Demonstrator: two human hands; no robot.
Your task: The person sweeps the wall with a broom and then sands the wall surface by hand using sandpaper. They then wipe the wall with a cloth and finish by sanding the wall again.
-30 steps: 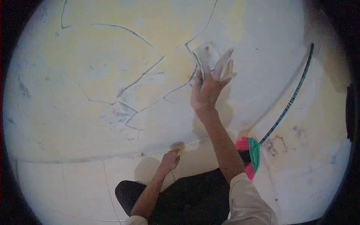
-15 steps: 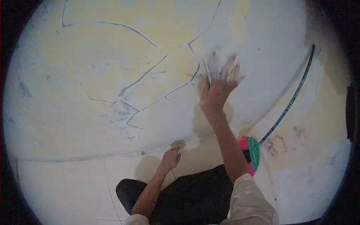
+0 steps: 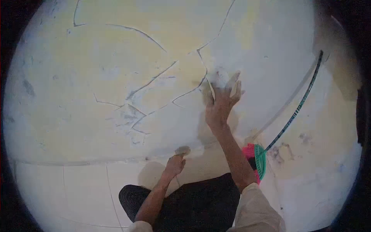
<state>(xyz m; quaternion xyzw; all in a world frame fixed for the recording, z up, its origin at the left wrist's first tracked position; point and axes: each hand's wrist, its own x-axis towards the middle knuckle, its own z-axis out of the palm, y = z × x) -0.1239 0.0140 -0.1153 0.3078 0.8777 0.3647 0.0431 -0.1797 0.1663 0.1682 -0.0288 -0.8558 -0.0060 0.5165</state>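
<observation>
My right hand [image 3: 221,104] is against a pale, patchy wall [image 3: 154,92], its fingers spread and pointing up. Narrow pale strips show between the fingers, beside a curved groove in the wall. Low down, at the line where wall and tiles meet, is my left hand [image 3: 175,165] with its fingers curled closed. A brownish patch [image 3: 182,150] shows right at its fingertips; I cannot tell what that hand holds.
Dark grooves and scuffs run across the wall. On the right, a thin black tube [image 3: 295,112] curves down to a green and pink item [image 3: 261,162] beside my right forearm. My legs in black cloth [image 3: 197,203] rest over light tiles [image 3: 85,189].
My right hand has slid a little down the wall. My left hand stays at the foot of the wall, and the view has shifted slightly.
</observation>
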